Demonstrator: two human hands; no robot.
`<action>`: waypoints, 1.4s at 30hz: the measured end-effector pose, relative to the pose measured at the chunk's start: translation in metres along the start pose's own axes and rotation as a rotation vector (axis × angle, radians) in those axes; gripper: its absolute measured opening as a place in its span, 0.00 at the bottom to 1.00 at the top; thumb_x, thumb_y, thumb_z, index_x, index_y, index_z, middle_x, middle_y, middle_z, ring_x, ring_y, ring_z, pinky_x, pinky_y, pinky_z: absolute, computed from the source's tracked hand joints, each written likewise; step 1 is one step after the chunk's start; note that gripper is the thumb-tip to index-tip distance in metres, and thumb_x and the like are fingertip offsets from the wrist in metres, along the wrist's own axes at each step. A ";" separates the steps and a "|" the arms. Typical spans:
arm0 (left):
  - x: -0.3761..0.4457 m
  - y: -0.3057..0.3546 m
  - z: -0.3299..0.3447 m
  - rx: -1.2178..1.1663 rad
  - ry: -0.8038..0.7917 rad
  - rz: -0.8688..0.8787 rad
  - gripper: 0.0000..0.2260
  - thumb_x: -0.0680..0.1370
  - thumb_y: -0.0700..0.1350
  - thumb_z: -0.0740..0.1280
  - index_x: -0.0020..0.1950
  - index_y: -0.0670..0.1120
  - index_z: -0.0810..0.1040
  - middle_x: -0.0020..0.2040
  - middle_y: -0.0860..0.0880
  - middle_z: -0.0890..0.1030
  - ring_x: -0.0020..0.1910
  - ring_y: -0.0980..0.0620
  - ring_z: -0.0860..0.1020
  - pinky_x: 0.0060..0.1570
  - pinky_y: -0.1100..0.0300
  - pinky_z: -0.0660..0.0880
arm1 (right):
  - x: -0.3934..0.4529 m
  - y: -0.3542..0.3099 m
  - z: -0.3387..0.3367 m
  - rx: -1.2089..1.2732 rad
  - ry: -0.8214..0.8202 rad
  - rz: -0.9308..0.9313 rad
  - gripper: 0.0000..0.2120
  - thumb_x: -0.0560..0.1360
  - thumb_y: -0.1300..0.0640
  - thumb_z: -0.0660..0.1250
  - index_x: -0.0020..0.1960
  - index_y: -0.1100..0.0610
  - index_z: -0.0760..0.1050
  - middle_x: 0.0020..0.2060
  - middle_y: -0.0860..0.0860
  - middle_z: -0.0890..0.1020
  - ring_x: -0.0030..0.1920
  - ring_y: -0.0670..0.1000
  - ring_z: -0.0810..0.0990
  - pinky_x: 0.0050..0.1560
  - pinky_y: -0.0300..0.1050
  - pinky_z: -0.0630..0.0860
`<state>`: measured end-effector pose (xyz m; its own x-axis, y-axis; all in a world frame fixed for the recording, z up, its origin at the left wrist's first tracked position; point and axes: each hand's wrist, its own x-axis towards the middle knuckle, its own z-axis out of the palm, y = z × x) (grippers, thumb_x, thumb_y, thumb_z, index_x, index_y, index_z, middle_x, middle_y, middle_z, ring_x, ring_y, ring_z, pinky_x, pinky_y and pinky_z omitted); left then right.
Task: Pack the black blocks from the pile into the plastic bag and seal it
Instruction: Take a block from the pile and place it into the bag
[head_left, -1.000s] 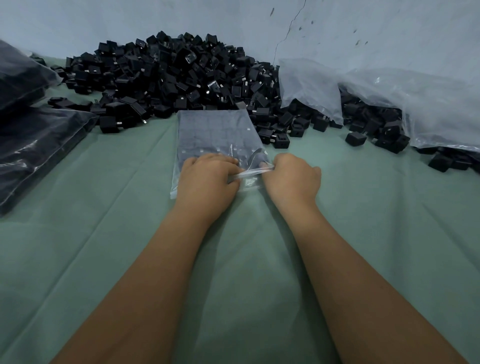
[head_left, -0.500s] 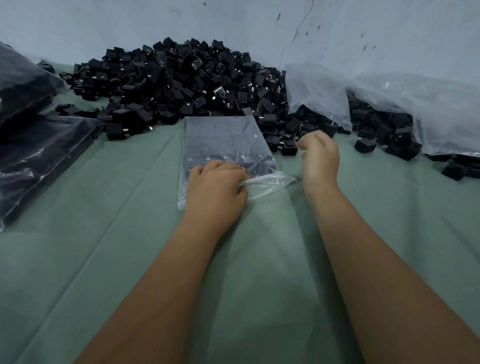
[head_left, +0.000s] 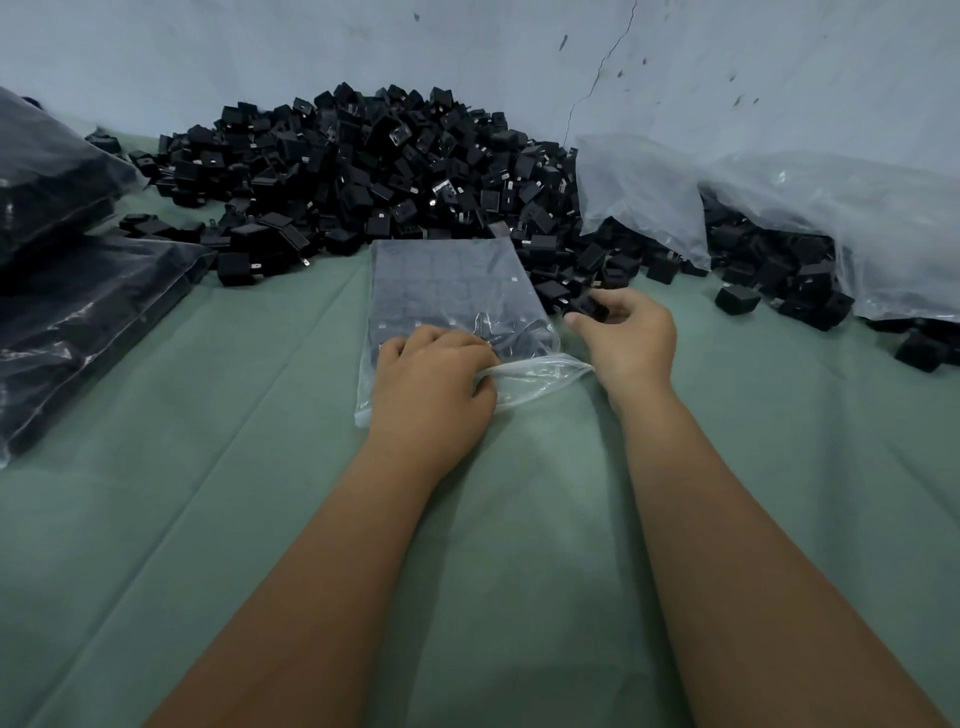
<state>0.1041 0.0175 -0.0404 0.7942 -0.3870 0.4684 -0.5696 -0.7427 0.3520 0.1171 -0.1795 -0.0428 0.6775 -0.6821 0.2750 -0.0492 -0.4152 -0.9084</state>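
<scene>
With my left hand (head_left: 434, 384) pinching the plastic bag (head_left: 457, 296) mouth open flat on the desk (head_left: 260, 467), my right hand (head_left: 626, 338) fingers clamped on one black block (head_left: 589, 307) beside the pile (head_left: 374, 171), I should slide it in low and square.

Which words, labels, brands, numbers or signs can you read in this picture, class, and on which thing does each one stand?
None can be read.
Small black plastic blocks in the pile: pale specks on some faces, too small to tell as text.
Clear plastic bag of packed blocks: no print seen.
Single black block gripped in the right hand: no marking legible.
Dark filled bags at left, green cloth, grey wall: no text.
</scene>
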 end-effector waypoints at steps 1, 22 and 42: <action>0.000 0.000 -0.001 -0.003 0.002 -0.003 0.08 0.76 0.47 0.66 0.51 0.54 0.83 0.57 0.59 0.81 0.60 0.52 0.71 0.53 0.59 0.54 | -0.008 -0.004 -0.003 0.084 0.035 0.007 0.19 0.67 0.56 0.78 0.57 0.53 0.81 0.50 0.48 0.82 0.50 0.47 0.81 0.54 0.40 0.77; -0.025 -0.011 -0.037 -0.570 0.338 -0.443 0.03 0.74 0.40 0.70 0.47 0.45 0.83 0.43 0.50 0.83 0.44 0.54 0.79 0.47 0.62 0.75 | -0.124 -0.050 0.010 -0.209 -0.343 -0.671 0.10 0.68 0.54 0.73 0.43 0.54 0.72 0.41 0.45 0.76 0.41 0.46 0.70 0.40 0.43 0.72; -0.024 -0.037 -0.043 -0.127 0.136 -0.689 0.10 0.77 0.43 0.60 0.54 0.52 0.78 0.48 0.48 0.83 0.54 0.43 0.77 0.62 0.51 0.63 | -0.116 -0.049 0.013 -0.236 -0.709 -0.514 0.17 0.71 0.59 0.65 0.56 0.47 0.82 0.52 0.41 0.83 0.56 0.44 0.76 0.61 0.42 0.71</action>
<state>0.0967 0.0782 -0.0297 0.9536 0.2254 0.1996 0.0255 -0.7211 0.6923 0.0510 -0.0720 -0.0340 0.9465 0.1197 0.2997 0.2881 -0.7317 -0.6177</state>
